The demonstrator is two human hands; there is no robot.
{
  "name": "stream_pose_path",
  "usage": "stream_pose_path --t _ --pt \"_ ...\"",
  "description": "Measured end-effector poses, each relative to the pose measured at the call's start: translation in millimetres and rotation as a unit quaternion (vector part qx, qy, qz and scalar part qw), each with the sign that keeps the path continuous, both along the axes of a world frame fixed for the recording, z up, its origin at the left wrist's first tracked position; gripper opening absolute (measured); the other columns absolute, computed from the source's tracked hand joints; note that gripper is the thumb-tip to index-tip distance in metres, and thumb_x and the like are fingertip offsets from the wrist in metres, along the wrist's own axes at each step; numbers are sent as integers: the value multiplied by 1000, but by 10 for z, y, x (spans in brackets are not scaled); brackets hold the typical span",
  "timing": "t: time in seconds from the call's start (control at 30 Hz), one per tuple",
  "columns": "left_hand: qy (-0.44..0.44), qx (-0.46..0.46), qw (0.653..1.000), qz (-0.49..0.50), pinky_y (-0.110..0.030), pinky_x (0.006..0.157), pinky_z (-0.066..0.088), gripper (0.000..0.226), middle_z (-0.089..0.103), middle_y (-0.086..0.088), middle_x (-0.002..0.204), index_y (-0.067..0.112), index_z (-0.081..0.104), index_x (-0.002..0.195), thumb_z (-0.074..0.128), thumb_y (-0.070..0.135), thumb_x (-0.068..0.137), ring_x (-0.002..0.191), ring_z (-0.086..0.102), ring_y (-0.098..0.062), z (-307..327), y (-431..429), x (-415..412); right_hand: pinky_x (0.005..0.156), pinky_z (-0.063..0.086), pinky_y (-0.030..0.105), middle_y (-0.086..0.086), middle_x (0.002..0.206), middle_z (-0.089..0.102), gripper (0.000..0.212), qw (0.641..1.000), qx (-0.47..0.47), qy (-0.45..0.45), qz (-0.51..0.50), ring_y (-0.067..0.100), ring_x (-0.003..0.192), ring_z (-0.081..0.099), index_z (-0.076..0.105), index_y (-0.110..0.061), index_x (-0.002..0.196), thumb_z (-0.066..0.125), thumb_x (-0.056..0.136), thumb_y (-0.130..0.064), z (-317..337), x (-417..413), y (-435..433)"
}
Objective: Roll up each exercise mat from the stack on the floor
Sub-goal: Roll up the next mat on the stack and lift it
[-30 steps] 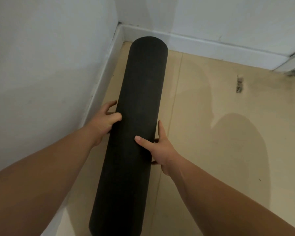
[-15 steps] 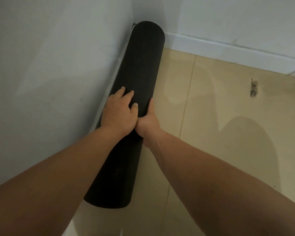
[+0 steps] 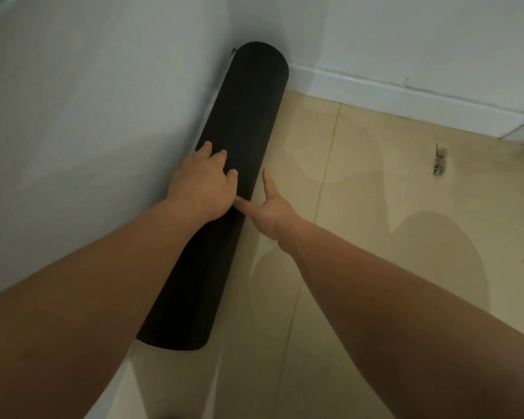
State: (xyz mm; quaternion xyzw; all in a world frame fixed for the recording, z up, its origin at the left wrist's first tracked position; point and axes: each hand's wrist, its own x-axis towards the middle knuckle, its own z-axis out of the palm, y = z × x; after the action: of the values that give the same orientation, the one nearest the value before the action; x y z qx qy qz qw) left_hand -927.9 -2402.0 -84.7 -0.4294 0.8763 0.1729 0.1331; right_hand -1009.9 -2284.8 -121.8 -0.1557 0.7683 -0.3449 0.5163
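From the head camera, a black rolled-up mat (image 3: 224, 189) lies on the floor, pushed right up along the wall on the left (image 3: 88, 116). Its far end sits in the corner, where the left wall meets the back wall (image 3: 406, 31). Its near end is a round dark edge close to the bottom of the left arm.

The left hand (image 3: 201, 184) rests flat on top of the roll, about halfway along it. Its fingers (image 3: 221, 154) are spread a little and bent over the curve. It presses down on the mat but does not wrap around it.

The right hand (image 3: 271, 204) is open too. It sits on the mat's right side, down by the floor, with one finger pointing up along the edge of the roll. The thumb reaches left and touches the left hand. This hand grips nothing.

There is no room on the left of the mat, because the wall is there. On the right, the tan floor (image 3: 375, 237) is wide and bare. A white baseboard (image 3: 406, 101) runs along the bottom of the back wall. A small metal thing (image 3: 438, 160) sticks up from the floor, well apart from the mat, off to the right.
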Motion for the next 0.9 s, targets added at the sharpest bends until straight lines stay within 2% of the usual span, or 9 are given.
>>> stream_pose_path --t 0.1,0.2,0.27,0.4,0.47,0.57,0.7,0.8,0.9 --pt "-25 -23 999 -20 -52 120 26 58 14 -7 170 26 27 159 40 46 106 153 22 -34 398 142 -125 95 43 37 4 170 26 91 999 10 19 -43 33 143 44 3 -43 164 67 98 -44 325 -229 262" --pt "-44 5 999 -23 -54 118 28 61 15 -10 169 26 28 159 43 50 104 151 23 -38 1014 417 -205 83 49 35 4 164 37 88 997 21 24 -69 27 119 58 15 -45 163 70 94 -43 876 -430 679" --pt "-52 26 998 -21 -53 117 30 63 16 -12 168 26 28 158 44 51 103 150 25 -38 1545 692 -234 81 47 34 3 160 42 87 996 24 13 -90 21 107 53 20 -46 161 72 92 -45 1423 -524 976" --pt "-27 68 997 -18 -56 119 29 56 18 -11 168 25 28 158 43 39 106 151 25 -38 2875 1321 -333 99 48 38 4 164 36 87 991 16 -15 -130 27 129 54 24 -44 161 75 91 -45 2893 -672 1597" --pt "4 100 995 -4 -55 120 29 56 22 -10 167 23 30 158 44 37 106 151 26 -37 3633 1653 -385 111 47 47 5 163 37 86 988 12 -23 -151 26 142 47 26 -42 161 76 91 -44 3712 -705 1924" --pt "40 157 987 20 -57 116 36 56 33 -7 162 27 33 155 49 40 103 145 36 -35 4767 2165 -438 112 46 53 6 161 39 86 982 5 -37 -183 25 141 46 27 -42 161 76 90 -46 4930 -727 2453" --pt "78 189 979 18 -56 111 42 63 41 -3 156 31 35 153 54 50 96 138 44 -33 6046 2759 -525 112 45 53 6 161 38 86 974 -7 -43 -222 26 139 47 26 -42 161 75 91 -44 6262 -714 3161" --pt "105 176 978 -23 -48 117 35 62 37 -3 160 27 35 155 57 45 100 145 37 -29 6666 3060 -606 113 45 52 6 161 38 85 967 -23 -22 -254 25 140 46 25 -41 162 75 92 -43 6920 -692 3600" --pt "145 192 969 -61 -38 113 34 60 41 -5 158 24 41 153 59 43 99 140 42 -26 7065 3210 -652 113 45 52 6 160 39 88 952 -32 2 -303 27 136 50 24 -39 162 76 91 -46 7377 -615 3955"
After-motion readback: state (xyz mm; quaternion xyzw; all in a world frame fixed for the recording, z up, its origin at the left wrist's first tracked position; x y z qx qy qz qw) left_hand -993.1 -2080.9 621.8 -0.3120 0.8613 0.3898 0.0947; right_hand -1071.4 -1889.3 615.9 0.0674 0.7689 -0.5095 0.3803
